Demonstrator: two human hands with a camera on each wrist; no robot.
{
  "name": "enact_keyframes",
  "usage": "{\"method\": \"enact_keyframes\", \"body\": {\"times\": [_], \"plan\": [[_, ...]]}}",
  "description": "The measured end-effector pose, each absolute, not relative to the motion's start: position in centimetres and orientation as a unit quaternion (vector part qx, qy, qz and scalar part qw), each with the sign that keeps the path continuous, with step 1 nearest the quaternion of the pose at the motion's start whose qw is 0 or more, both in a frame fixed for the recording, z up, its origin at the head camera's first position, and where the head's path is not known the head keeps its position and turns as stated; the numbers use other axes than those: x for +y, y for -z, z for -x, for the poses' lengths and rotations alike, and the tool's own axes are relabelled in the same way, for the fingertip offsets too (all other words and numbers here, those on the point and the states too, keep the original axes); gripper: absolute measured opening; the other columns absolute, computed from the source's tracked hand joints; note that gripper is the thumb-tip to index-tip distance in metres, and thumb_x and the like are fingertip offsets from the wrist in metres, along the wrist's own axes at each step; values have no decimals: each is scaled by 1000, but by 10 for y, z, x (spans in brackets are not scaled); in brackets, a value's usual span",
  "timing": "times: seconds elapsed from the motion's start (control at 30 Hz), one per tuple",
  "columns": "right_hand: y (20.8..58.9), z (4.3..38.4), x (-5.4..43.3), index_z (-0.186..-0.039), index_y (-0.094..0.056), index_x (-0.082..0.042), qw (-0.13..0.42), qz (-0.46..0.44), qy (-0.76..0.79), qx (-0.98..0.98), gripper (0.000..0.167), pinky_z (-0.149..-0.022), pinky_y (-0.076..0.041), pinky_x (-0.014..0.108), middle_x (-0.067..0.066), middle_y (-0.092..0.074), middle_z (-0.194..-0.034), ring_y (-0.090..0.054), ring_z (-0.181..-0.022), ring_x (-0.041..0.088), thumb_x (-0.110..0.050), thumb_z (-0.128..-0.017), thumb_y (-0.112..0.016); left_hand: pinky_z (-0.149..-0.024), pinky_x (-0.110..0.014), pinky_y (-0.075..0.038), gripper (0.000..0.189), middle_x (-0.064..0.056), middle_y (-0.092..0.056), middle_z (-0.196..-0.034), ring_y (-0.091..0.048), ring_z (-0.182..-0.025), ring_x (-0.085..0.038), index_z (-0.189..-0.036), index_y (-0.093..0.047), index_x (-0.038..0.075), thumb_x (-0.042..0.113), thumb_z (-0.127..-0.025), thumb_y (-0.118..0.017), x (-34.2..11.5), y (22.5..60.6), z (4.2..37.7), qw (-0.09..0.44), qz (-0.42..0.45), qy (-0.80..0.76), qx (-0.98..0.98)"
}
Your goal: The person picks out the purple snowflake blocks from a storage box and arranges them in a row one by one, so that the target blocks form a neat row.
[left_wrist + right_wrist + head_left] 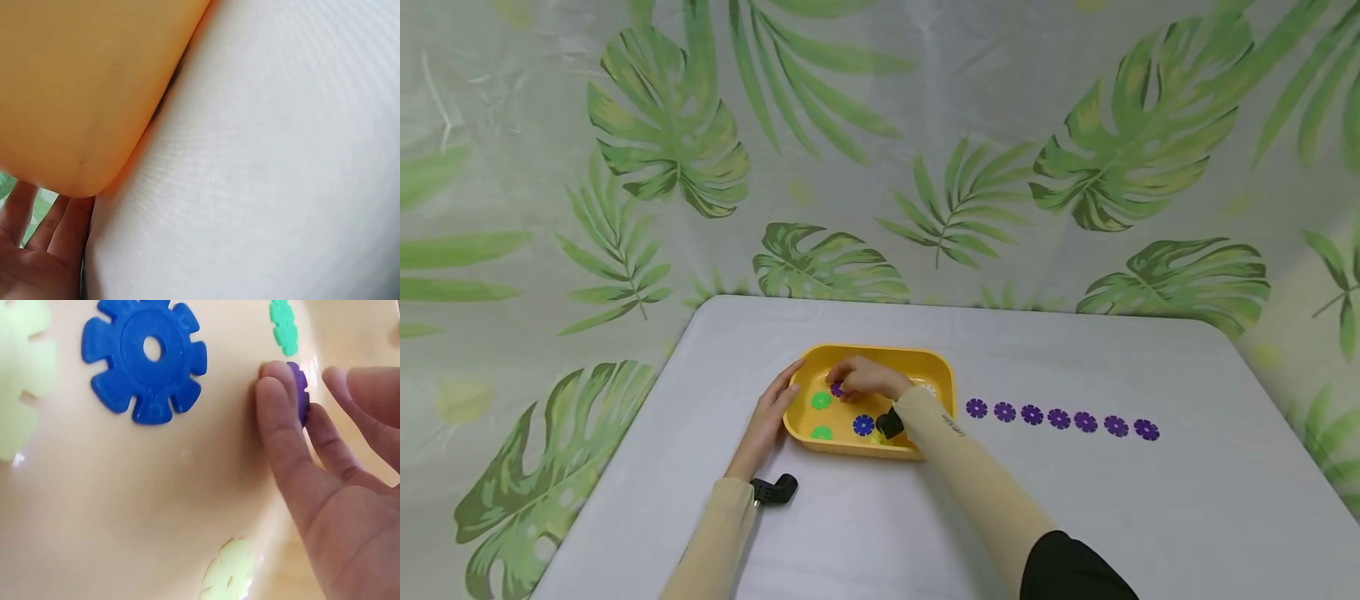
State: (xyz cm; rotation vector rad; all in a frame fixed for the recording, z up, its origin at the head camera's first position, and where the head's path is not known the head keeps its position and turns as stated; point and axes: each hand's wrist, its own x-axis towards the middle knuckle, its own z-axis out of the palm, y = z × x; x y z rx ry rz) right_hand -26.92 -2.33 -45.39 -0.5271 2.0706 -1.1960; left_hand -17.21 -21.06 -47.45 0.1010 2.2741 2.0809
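A yellow tray [940, 360] holds several notched snowflake discs. My left hand [769, 415] rests against its left end, fingers along the outer wall; in the left wrist view the hand [47, 259] shows partly behind the tray wall [94, 81]. Inside the tray, my right hand [871, 379] reaches down with thumb and fingertips at a purple snowflake disc [837, 389]. In the right wrist view, that purple snowflake disc [301, 394] shows between the digits of the right hand [337, 494], partly covered. A blue snowflake disc [103, 340] lies flat nearby.
Right of the tray, several purple discs [1058, 419] form a row on the white table [1150, 508]. Green discs [821, 401], a yellow disc [877, 437] and a whitish disc [929, 389] lie in the tray. A leaf-patterned sheet [970, 100] hangs behind the table.
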Motion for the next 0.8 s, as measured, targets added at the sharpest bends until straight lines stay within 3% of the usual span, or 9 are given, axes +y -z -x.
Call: {"method": "enact_keyframes", "body": {"times": [0.3,0.6,0.8], "plan": [[449,264,-18,-102,-61,8,333,224,443,802,13,-52,-49,23,9,-59,-70,-52,-53,15,6,-93,-52,-116,-42,-14,45,-5,-25,-155,-16,-143,-22,-149,-36,16,21,-104,-40,-215,492,179,18,-33,-675,737],[413,273,49,-116,-57,10,305,247,478,786,24,-47,-39,21,9,-60,-72,-44,-50,11,-4,-96,-54,-115,-39,-17,43,4,-30,-153,-23,-140,-14,-146,-42,25,30,-103,-44,-216,503,182,2,-35,-673,739],[402,273,128,-114,-57,7,263,223,501,794,27,-56,-48,24,9,-61,-83,-49,-61,15,-13,-97,-56,-115,-37,-18,43,4,-29,-153,-22,-140,-14,-146,-41,25,28,-103,-43,-217,503,182,6,-34,-671,740]]}}
